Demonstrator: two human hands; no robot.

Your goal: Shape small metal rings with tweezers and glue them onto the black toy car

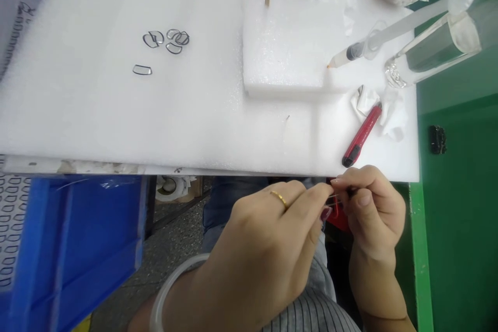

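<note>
Below foam (155, 114), left hand (257, 241), right hand (373, 212) pinch clear strand (335, 198) (hair-thin).

The single view comes from a camera worn on the person's head, looking forward and steeply down over their own chest, so a striped shirt (311, 316) shows along the bottom edge. The left hand (260, 238) and the right hand (373, 212) sit close to the lens in the lower middle of the frame, just below the near edge of a white foam sheet (116, 114). The sheet fills the upper part of the frame, seen from above and a little farther off, with a blue plastic bin (73, 249) low on the left and the floor (155, 249) showing beside it.
</note>
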